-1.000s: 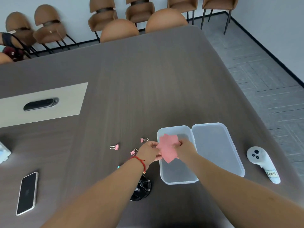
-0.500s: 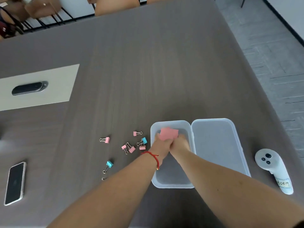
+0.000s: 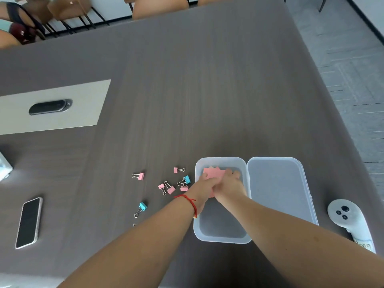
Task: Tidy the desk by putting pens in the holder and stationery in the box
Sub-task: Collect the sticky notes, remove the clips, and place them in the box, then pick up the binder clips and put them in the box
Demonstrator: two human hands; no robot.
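Note:
A clear plastic box [image 3: 220, 238] stands open on the dark table, its lid [image 3: 278, 190] lying flat to its right. Both hands are low inside the far half of the box. My left hand [image 3: 204, 186] and my right hand [image 3: 228, 185] together hold a stack of pink sticky notes [image 3: 214, 173], which rests near the box's far wall. Several pink and blue binder clips [image 3: 168, 187] lie loose on the table just left of the box, one blue clip [image 3: 142, 207] nearer to me. No pens or pen holder show.
A phone [image 3: 29, 222] lies face up at the left. A white controller [image 3: 351, 221] sits right of the lid. A beige panel with a dark oval grommet [image 3: 49, 107] is at the far left. Chairs line the far table edge.
The hands have lowered the pink notes from above the box rim down into its far end. The camera has tilted down, and the black object near my left arm is out of sight.

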